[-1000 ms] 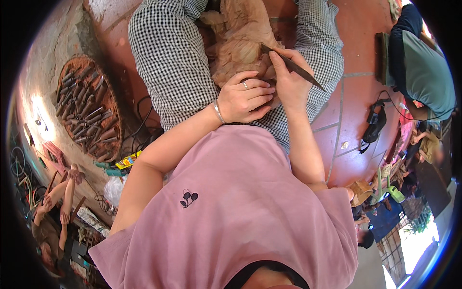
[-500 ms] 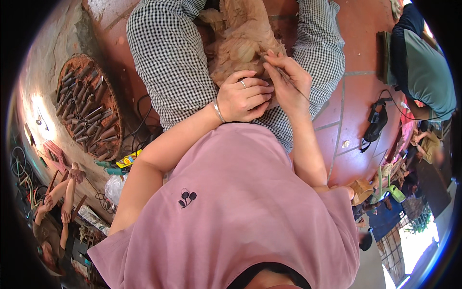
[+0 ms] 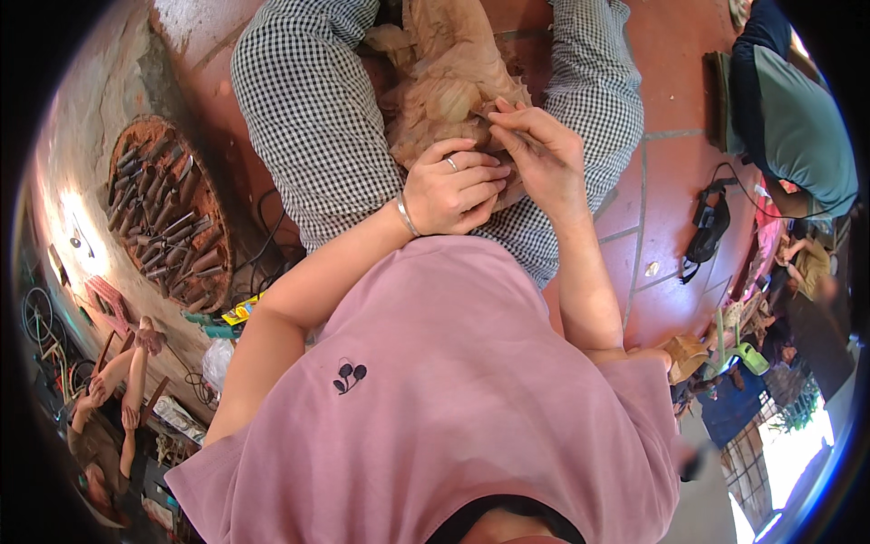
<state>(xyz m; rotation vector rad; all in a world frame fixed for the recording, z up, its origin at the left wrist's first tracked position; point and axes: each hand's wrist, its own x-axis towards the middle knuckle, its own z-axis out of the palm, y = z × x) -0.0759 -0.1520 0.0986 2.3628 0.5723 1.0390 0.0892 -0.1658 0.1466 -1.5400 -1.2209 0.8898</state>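
A tan carved piece (image 3: 449, 95), seemingly wood with folded, petal-like shapes, lies between my knees. My left hand (image 3: 456, 186), with a ring and a bracelet, is closed with curled fingers against its near end. What lies under those fingers is hidden. Just right of it, my right hand (image 3: 541, 154) is closed in a pinch on a thin tool, mostly covered by the fingers and palm. The pinching fingertips are close to the carving's surface.
A round tray (image 3: 231, 245) of wood-handled carving tools (image 3: 168, 208) stands at left by a wall. On the tiled floor (image 3: 666, 172) at right lies a black pouch (image 3: 707, 231). Other people (image 3: 802, 136) sit at the right and the lower left (image 3: 109, 435).
My right hand has turned slightly, so the thin shaft that showed along its wrist is now out of sight. The left hand stays against the carving; the view has shifted a little.
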